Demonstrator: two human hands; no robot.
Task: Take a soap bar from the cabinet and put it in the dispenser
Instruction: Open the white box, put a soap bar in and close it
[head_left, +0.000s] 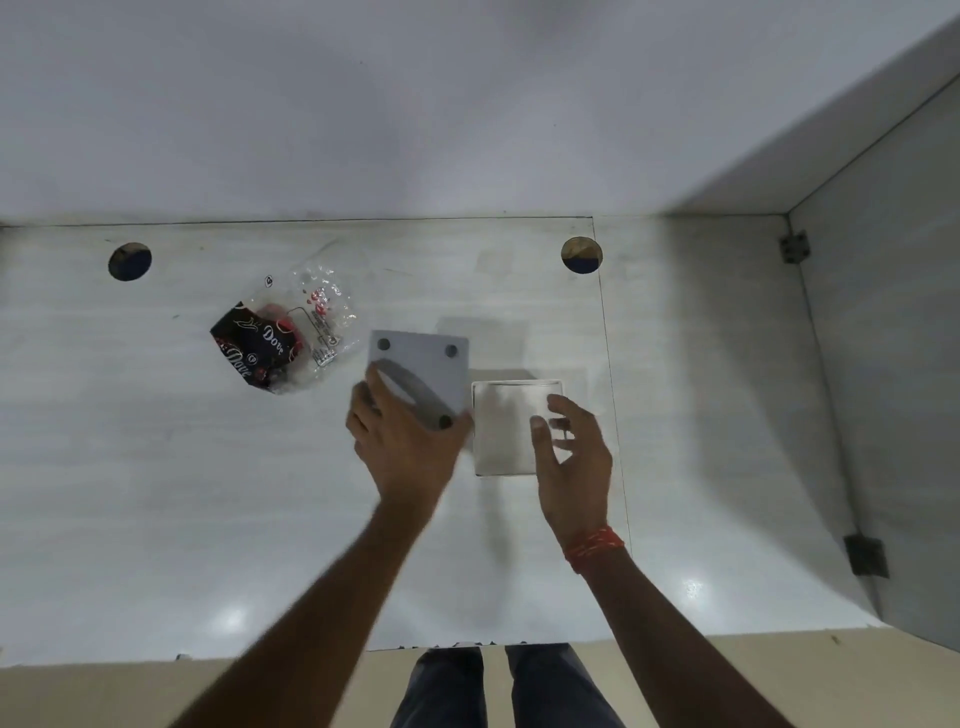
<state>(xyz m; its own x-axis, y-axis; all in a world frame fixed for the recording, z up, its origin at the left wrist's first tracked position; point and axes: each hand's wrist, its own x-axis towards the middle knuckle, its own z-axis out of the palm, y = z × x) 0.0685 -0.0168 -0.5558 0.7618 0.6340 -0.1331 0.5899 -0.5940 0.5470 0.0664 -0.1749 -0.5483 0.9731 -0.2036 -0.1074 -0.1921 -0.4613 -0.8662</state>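
Observation:
A clear plastic bag (291, 332) holding black and red Dove soap packs lies on the white cabinet floor (156, 441), left of my hands. My left hand (400, 441) grips a grey square lid (421, 374) with dark round feet at its corners, tilted up and turned underside toward me. Just right of it a square metal container (506, 426) sits open on the floor. My right hand (571, 452) hovers over the container's right edge with fingers spread and nothing in it. Whether the fingers touch the container, I cannot tell.
Two round holes (130, 261) (582, 254) pierce the cabinet floor near the back wall. The right side wall carries two metal hinges (795, 247) (865, 556). A seam runs front to back just right of the container. My legs show below the cabinet's front edge.

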